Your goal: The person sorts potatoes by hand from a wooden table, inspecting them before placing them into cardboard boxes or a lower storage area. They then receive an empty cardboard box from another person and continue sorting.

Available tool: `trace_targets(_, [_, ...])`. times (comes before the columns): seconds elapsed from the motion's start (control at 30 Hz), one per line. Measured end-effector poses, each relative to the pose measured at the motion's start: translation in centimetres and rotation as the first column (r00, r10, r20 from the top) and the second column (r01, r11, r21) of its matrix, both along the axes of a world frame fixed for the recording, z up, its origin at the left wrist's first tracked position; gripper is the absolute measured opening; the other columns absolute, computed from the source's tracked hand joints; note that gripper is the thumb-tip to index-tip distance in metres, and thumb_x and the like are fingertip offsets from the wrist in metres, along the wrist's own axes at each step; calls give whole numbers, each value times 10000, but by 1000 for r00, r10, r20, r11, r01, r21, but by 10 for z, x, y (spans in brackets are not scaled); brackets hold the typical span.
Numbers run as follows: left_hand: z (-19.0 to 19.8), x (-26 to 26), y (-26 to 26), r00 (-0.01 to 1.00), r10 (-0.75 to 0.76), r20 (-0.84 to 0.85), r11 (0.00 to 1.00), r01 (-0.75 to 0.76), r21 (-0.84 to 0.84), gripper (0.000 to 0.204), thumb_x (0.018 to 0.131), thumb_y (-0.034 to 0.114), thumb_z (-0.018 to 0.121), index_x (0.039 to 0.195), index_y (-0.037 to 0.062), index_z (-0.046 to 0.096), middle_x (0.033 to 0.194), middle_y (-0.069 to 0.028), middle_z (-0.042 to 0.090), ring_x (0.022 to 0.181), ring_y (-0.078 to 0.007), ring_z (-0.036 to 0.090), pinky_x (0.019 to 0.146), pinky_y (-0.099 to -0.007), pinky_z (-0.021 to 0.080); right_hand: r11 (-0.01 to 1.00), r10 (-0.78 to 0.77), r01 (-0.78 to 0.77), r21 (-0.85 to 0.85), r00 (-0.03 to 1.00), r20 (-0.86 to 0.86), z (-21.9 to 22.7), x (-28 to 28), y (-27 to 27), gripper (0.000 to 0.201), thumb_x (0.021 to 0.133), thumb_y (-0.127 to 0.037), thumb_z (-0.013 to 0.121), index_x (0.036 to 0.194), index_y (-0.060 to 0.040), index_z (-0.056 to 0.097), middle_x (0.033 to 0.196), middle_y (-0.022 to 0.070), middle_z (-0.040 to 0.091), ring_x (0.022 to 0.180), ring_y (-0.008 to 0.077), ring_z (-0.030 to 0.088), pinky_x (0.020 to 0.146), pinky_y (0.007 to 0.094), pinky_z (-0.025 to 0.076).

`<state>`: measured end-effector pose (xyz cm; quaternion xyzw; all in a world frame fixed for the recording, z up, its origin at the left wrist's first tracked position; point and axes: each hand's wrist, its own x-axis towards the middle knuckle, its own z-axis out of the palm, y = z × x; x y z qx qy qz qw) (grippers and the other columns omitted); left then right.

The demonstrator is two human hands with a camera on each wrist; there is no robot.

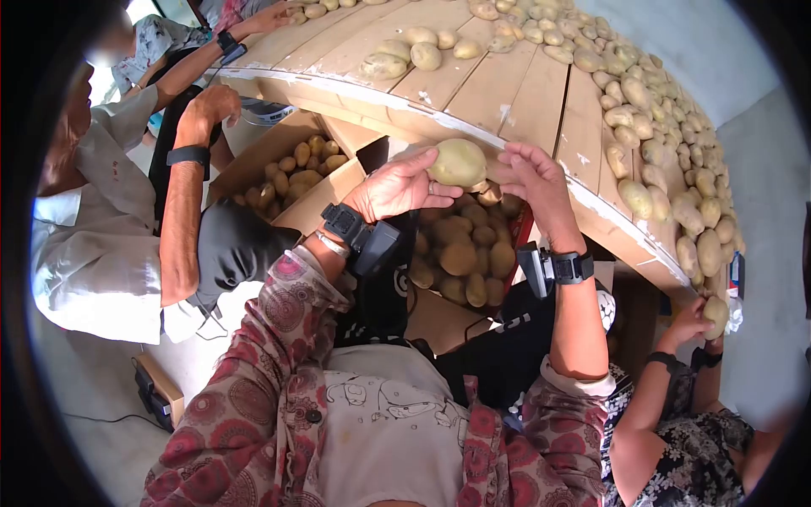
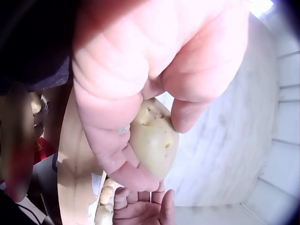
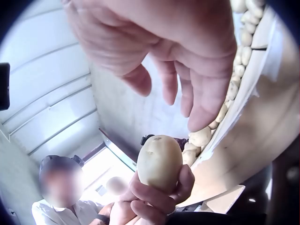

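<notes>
Planked wooden tabletop, loose potatoes banked toward the wall; before it, above a lower heap of potatoes, we see one pale-skinned potato gripped in the left hand; the right hand stands just beside, fingers relaxed and holding nothing. We judge a light grip best, each face turned to the light.
</notes>
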<state>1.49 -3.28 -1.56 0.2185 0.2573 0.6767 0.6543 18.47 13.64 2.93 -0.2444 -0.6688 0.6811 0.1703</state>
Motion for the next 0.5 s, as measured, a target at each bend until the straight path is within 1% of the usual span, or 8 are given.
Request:
trace_targets(0.03, [1, 0, -1, 1000, 2, -1, 1000, -2, 1, 461, 972, 326, 461, 1343, 68, 371, 1225, -139, 536, 1002, -275, 611, 849, -377, 518, 1000, 2, -2, 1, 1000, -1, -5, -2, -2, 321, 921, -154, 549, 1213, -24, 524, 1129, 76, 591, 964, 150, 608, 720, 267, 522])
trace_targets(0.1, [1, 3, 1, 999, 20, -43, 998, -23, -50, 473, 978, 368, 428, 1330, 56, 379, 1207, -137, 547, 963, -254, 617, 855, -384, 514, 983, 166, -160, 94, 984, -59, -11, -3, -10, 350, 899, -136, 574, 1235, -56, 520, 1128, 73, 593, 946, 131, 598, 712, 262, 520])
trace_targets(0.17, [-2, 6, 5, 999, 11, -41, 998, -14, -53, 467, 986, 378, 390, 1318, 49, 384, 1178, -133, 562, 926, -239, 627, 841, -383, 521, 982, 185, -177, 72, 975, -126, -9, -3, -15, 403, 874, -116, 602, 1265, -84, 509, 1141, 65, 583, 936, 113, 583, 732, 252, 511])
trace_targets(0.23, [-4, 6, 4, 999, 13, -38, 998, -15, -68, 466, 995, 389, 351, 1305, 43, 388, 1149, -129, 578, 889, -224, 637, 827, -382, 529, 952, 291, -269, 149, 943, -159, -1, -4, -19, 463, 854, -114, 632, 1293, -85, 488, 1169, 60, 564, 955, 115, 571, 767, 244, 497])
trace_targets(0.27, [-5, 6, 4, 999, -1, -51, 998, -3, -69, 478, 995, 403, 337, 1304, 42, 389, 1139, -124, 580, 884, -220, 635, 835, -387, 524, 938, 346, -341, 60, 931, -114, 2, -3, -17, 519, 834, -121, 666, 1311, -72, 467, 1186, 56, 546, 965, 121, 561, 798, 242, 485])
trace_targets(0.37, [-6, 8, 6, 998, -47, -30, 998, 46, -44, 471, 997, 396, 338, 1303, 41, 388, 1106, -113, 589, 907, -219, 633, 870, -403, 507, 919, 386, -356, 170, 900, -202, -9, -7, -24, 566, 815, -149, 699, 1315, -54, 453, 1169, 57, 551, 970, 124, 559, 787, 243, 484])
trace_targets(0.43, [9, 16, 5, 998, 10, -57, 994, -16, -106, 447, 997, 365, 361, 1303, 41, 386, 1080, -108, 595, 942, -217, 630, 898, -414, 493, 931, 350, -320, 175, 919, -183, -13, -8, -24, 571, 802, -181, 722, 1292, -42, 464, 1124, 57, 564, 962, 123, 557, 769, 241, 485])
trace_targets(0.5, [5, 12, 1, 996, -54, -72, 998, 51, -40, 413, 992, 298, 404, 1313, 40, 370, 1068, -115, 601, 959, -217, 631, 911, -407, 487, 953, 263, -244, 181, 961, -85, -18, -13, -21, 529, 816, -203, 709, 1262, -36, 479, 1080, 61, 572, 900, 114, 574, 704, 234, 493])
